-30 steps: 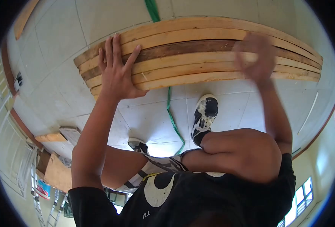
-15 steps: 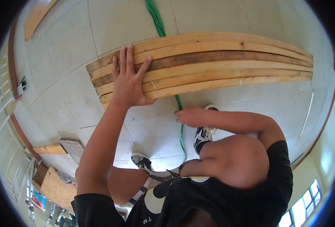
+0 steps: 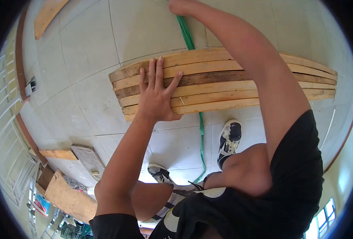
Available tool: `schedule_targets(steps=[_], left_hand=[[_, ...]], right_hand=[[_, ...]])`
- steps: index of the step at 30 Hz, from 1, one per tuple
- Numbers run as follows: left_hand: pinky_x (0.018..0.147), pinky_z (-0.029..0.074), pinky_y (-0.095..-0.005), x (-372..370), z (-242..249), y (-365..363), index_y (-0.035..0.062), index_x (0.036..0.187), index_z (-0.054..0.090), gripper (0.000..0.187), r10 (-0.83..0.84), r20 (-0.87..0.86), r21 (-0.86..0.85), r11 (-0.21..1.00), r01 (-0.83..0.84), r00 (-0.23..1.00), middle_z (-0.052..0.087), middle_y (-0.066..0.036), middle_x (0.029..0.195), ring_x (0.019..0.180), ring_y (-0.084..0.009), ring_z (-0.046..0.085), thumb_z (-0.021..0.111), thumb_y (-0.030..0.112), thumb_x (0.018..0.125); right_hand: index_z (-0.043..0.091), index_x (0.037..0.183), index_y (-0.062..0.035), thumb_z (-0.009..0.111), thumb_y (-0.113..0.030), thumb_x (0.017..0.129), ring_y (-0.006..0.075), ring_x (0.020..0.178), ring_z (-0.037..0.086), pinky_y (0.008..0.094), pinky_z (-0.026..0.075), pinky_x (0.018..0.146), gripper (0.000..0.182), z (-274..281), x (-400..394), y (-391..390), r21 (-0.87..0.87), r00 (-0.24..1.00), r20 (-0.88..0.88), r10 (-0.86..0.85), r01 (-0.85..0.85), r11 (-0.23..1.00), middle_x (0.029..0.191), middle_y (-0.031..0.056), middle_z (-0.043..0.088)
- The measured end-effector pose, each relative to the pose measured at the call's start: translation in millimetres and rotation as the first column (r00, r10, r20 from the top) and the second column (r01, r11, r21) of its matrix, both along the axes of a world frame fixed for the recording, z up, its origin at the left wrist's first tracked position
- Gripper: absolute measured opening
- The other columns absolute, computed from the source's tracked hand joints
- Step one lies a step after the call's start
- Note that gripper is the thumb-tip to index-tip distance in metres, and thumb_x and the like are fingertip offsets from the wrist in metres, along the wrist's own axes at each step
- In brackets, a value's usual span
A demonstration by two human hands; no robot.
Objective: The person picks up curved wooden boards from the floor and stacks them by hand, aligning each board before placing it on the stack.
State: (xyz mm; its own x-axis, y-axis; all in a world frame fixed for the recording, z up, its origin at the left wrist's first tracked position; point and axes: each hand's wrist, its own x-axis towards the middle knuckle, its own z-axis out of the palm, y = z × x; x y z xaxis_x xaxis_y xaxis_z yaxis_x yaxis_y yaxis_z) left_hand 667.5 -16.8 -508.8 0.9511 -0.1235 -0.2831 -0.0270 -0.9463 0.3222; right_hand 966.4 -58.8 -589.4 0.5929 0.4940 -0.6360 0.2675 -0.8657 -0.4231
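Note:
Several narrow wooden boards (image 3: 218,88) lie side by side in a bundle on the tiled floor, one of them darker brown. My left hand (image 3: 156,101) presses on their left part, fingers spread across the boards and thumb along the near edge. A green plastic strap (image 3: 185,34) runs beneath the bundle and comes out on both sides. Beyond the far edge, my right hand (image 3: 181,8) is curled on the strap's far length, partly cut off by the top of the view. My right forearm crosses above the boards and hides part of them.
My shoes (image 3: 229,137) are on the floor close to the boards. A loose board (image 3: 49,18) lies at the upper left. More wood pieces (image 3: 87,157) and a plywood sheet (image 3: 71,197) sit at the lower left, near a white metal railing (image 3: 15,171).
My right hand has moved from the near side of the boards, over them, to the strap's far length. My left hand stays on the boards. The view has shifted slightly.

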Motion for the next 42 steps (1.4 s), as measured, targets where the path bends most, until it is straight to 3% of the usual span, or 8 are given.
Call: schedule_targets(steps=[1,10,12,14,16,20,36,42], left_hand=[[0.108,0.009,-0.0604,0,-1,1,0.0307,0.141,0.034,0.116,0.0,0.019,-0.014,1.0,0.0,1.0,0.013,-0.028,0.15,0.139,-0.0453,0.012,0.079,0.052,0.037],[0.11,0.01,-0.0578,2,3,3,0.0304,0.141,0.035,0.116,-0.001,0.015,-0.001,1.0,0.001,1.0,0.014,-0.027,0.15,0.139,-0.0439,0.014,0.08,0.051,0.036],[0.11,0.01,-0.057,0,3,4,0.0303,0.141,0.035,0.116,0.012,0.011,0.001,1.0,-0.012,1.0,0.014,-0.026,0.15,0.139,-0.0434,0.014,0.08,0.051,0.036],[0.11,0.009,-0.0585,-1,5,5,0.028,0.141,0.035,0.115,0.001,0.008,-0.037,0.999,-0.001,1.0,0.011,-0.024,0.151,0.141,-0.0401,0.01,0.081,0.05,0.037],[0.111,0.009,-0.0584,-3,4,6,0.0265,0.141,0.035,0.116,0.004,0.025,-0.04,0.999,-0.003,1.0,0.012,-0.024,0.152,0.141,-0.0401,0.01,0.081,0.05,0.037],[0.111,0.009,-0.0575,-4,4,8,0.0278,0.142,0.034,0.118,-0.024,0.056,-0.027,0.999,0.026,0.998,0.014,-0.025,0.15,0.14,-0.0427,0.012,0.081,0.051,0.036],[0.114,0.006,-0.0545,-23,-15,8,0.0119,0.141,0.036,0.115,-0.102,0.24,0.133,0.988,0.071,0.965,0.015,-0.024,0.15,0.141,-0.0384,0.009,0.072,0.07,0.048],[0.103,0.033,-0.0463,-61,-2,135,0.0035,0.113,0.056,0.075,0.057,0.567,-0.248,0.963,0.104,0.822,0.055,-0.015,0.118,0.118,-0.0332,0.044,0.077,0.053,0.06]], right_hand=[[0.063,0.087,0.0054,0.052,-0.018,0.087,0.0261,0.071,0.058,0.0401,0.047,0.065,0.026,4,-5,-1,0.106,0.973,-0.006,-0.232,0.231,0.967,0.08,0.0181,0.062],[0.062,0.082,0.0073,0.053,-0.016,0.086,0.0252,0.075,0.06,0.0403,0.048,0.067,0.026,9,6,5,0.083,0.988,0.102,-0.116,0.108,0.991,0.08,0.019,0.062],[0.062,0.094,0.0064,0.053,-0.026,0.089,0.0285,0.091,0.061,0.0389,0.047,0.082,0.034,68,-16,-5,-0.004,0.706,0.498,0.504,-0.579,0.815,0.093,0.0239,0.063],[0.046,0.126,0.0045,0.05,-0.047,0.089,0.034,0.122,0.045,0.0443,0.034,0.103,0.064,138,-80,-39,0.371,0.79,0.612,0.036,-0.327,0.869,0.125,0.0292,0.049],[0.049,0.13,-0.0043,0.051,-0.054,0.083,0.0413,0.123,0.043,0.0508,0.034,0.099,0.069,131,-133,-75,0.512,0.596,0.792,-0.13,-0.533,0.674,0.133,0.0279,0.043],[0.014,0.148,-0.008,0.048,-0.075,0.076,0.0432,0.141,0.004,0.0607,0.003,0.108,0.104,60,-212,-143,0.168,0.674,0.636,0.376,-0.596,0.785,0.152,0.0246,0.005],[0.006,0.148,-0.006,0.075,-0.065,0.047,0.0442,0.14,0.004,0.06,0.006,0.11,0.136,54,-218,-131,-0.031,0.515,0.702,0.493,-0.669,0.743,0.152,0.0246,0.006],[0.002,0.148,-0.0083,0.077,-0.056,0.043,0.0448,0.14,0.004,0.0589,0.004,0.11,0.138,65,-224,-125,-0.081,0.509,0.675,0.534,-0.668,0.74,0.151,0.0251,0.006]])
